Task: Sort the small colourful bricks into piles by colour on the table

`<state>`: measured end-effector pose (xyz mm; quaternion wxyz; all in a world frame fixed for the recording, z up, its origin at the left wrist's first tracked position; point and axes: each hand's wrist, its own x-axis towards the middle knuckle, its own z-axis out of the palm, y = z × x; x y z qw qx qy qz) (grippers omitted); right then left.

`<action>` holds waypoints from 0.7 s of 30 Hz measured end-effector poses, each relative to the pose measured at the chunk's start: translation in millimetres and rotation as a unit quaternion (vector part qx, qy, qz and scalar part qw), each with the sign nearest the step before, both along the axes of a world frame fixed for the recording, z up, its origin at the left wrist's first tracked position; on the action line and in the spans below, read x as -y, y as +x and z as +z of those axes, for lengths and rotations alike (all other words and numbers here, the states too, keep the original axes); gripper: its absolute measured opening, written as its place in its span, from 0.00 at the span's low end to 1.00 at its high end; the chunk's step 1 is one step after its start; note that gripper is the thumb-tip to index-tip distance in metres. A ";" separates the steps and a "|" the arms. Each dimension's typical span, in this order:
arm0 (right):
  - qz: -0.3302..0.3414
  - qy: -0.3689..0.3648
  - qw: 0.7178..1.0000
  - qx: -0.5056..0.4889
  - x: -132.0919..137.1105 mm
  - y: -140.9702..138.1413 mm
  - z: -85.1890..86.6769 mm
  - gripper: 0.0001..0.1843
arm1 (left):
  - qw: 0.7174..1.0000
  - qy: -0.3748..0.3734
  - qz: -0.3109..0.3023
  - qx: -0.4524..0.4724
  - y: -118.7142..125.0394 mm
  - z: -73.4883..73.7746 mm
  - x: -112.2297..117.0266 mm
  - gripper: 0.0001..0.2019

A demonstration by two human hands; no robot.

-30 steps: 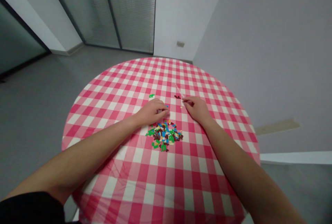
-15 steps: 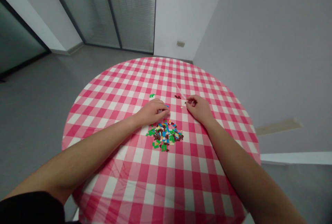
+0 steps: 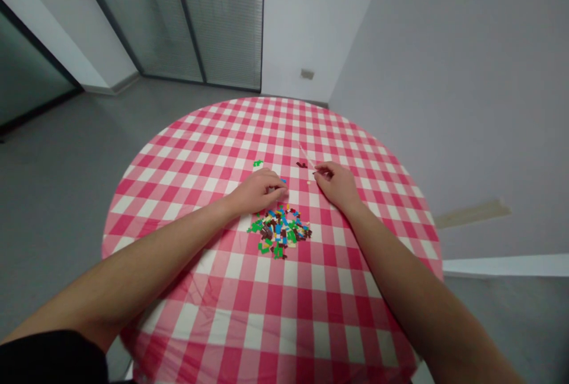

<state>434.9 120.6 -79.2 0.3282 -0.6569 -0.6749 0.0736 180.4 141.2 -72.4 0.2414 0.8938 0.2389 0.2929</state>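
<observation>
Right hand [image 3: 338, 185]: fingers [image 3: 323, 171] are pinched together, apparently on a thin pale stick [image 3: 307, 156], though the small scale leaves this uncertain. Left hand [image 3: 256, 192]: fingers [image 3: 274, 189] are curled down, with any held item hidden. A blue brick [image 3: 283, 181] is set just beyond them, green bricks [image 3: 258, 163] further left, dark brown bricks [image 3: 302, 165] between both hands' reach. A heap of multicoloured plastic bricks [image 3: 279, 233] is spread just nearer the person, on a pink gingham tablecloth [image 3: 284, 313]

Soft even indoor light — faint shadow under right hand [image 3: 338, 186] — edges bowed
</observation>
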 end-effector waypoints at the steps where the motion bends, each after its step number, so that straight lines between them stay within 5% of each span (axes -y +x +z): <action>1: 0.003 -0.007 1.000 0.003 1.0 -0.2 0.5 0.12 | 1.000 -0.001 0.001 -0.001 0.0 0.3 0.4 0.11; 10: 0.116 0.003 0.990 0.084 1.1 0.2 -2.5 0.20 | 1.000 -0.003 0.007 -0.006 -0.4 2.3 0.9 0.11; 21: 0.125 0.001 0.986 0.110 -1.3 -0.3 -4.0 0.20 | 1.000 -0.003 0.003 -0.007 0.0 2.3 0.8 0.12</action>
